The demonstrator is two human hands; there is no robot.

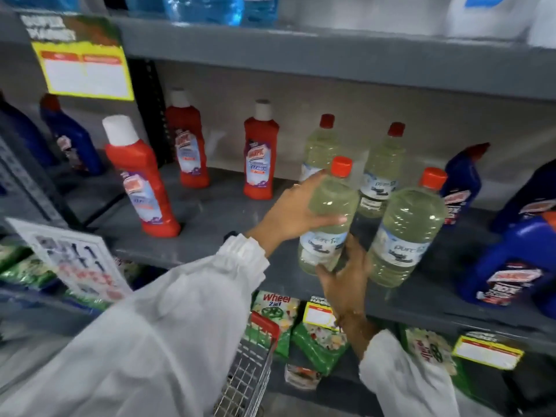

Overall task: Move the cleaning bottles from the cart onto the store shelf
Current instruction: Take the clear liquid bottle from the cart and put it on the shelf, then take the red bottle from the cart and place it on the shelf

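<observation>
A clear bottle of pale yellow liquid with a red cap is held upright over the front of the grey shelf; the left hand wraps its upper body from the left, fingers closed around it, while the right hand cups its base from below and the right side. Just to its right a matching bottle stands on the shelf, with two more behind, red cleaner bottles to the left and blue bottles to the right. The wire cart with its red rim shows below, between the two white sleeves.
</observation>
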